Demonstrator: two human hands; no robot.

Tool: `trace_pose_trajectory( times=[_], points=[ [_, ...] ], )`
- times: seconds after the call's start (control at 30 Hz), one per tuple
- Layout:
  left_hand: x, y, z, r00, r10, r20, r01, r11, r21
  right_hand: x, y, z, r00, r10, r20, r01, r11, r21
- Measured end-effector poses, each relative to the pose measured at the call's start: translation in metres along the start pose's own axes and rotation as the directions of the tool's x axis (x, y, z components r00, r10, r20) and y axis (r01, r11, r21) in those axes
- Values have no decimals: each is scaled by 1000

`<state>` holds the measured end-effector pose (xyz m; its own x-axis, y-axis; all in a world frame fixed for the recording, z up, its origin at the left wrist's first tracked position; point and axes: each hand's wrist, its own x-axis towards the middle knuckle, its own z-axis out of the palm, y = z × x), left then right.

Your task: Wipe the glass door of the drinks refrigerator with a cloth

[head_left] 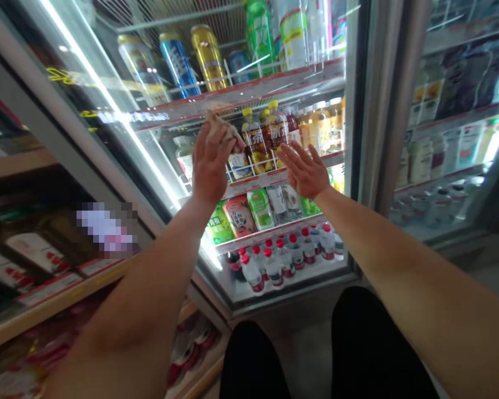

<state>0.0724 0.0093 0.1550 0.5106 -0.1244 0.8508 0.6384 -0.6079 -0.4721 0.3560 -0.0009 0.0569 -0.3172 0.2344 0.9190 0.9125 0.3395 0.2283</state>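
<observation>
My left hand (210, 166) is raised in front of a lit drinks cooler, its fingers closed over a crumpled pale cloth (224, 127). Reflections show on the cooler's glass door (147, 160); whether the cloth touches the pane I cannot tell. To the right, my right hand (305, 169) is held up with its fingers stretched and apart, holding nothing, near the glass. Behind the hands stand iced tea bottles (255, 138) with yellow caps, and pale orange drink bottles (321, 123).
Upper shelf: a gold can (208, 58) and a green bottle (260, 36). Below: a green carton (260, 208) and several red-capped water bottles (286, 257). A metal door frame (385, 105) divides off another cooler at right. Wooden shelves (45, 305) with goods stand left.
</observation>
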Motion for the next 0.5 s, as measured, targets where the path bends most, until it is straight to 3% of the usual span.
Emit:
trace_pose_trajectory(
  times=[0.07, 0.13, 0.2, 0.37, 0.43, 0.5],
  points=[
    [-20, 12, -2, 987, 108, 119, -102, 993, -55, 0, 0, -1, 1000, 2, 4, -2, 1000, 4],
    [-34, 18, -6, 939, 242, 245, -225, 970, -96, 0, 0, -1, 1000, 2, 0, -2, 1000, 3],
    [-33, 12, -9, 913, 295, 281, -278, 955, -102, 0, 0, -1, 1000, -4, -11, 4, 1000, 1],
    [-2, -21, -9, 987, 95, 128, -98, 995, 14, 1, -1, -1, 1000, -1, -23, 2, 1000, 11],
    [-5, -17, -8, 992, 43, 118, -48, 998, 41, 1, -1, -2, 1000, 12, -8, -12, 1000, 23],
    [-16, -3, -8, 973, 103, 208, -108, 994, 10, 1, -2, -3, 1000, 20, 12, -20, 999, 28]
  ],
)
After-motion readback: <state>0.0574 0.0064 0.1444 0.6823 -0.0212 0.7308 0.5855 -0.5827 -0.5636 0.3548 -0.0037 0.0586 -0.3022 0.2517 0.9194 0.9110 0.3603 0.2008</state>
